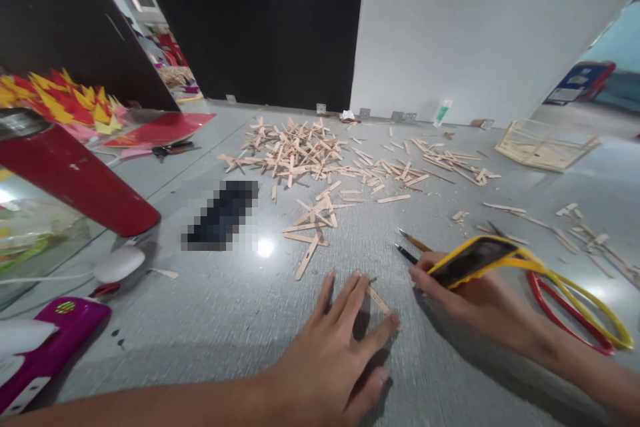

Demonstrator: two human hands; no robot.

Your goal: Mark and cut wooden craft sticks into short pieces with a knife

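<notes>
My left hand [335, 340] lies over the tabletop with its fingers spread. Its fingertips press on a small wooden craft stick [381, 300]. To its right, my right hand [475, 307] is closed, with thumb and index finger pinched on a yellow-edged tool with a dark middle [475, 260]; its exact kind is unclear. A black pen [406, 253] and a brown pencil-like tool [415, 240] point out at the fingertips; whether they are held too, I cannot tell. Red and yellow looped handles [575, 313] show behind the right wrist.
Loose craft sticks [293, 153] are heaped at the back, others scattered. A small stick frame [545, 147] stands at right. A blurred-out dark object [223, 217], red cylinder [95, 180], white mouse [120, 263], purple device [65, 340] and pliers [173, 149] lie left. Panels rise behind.
</notes>
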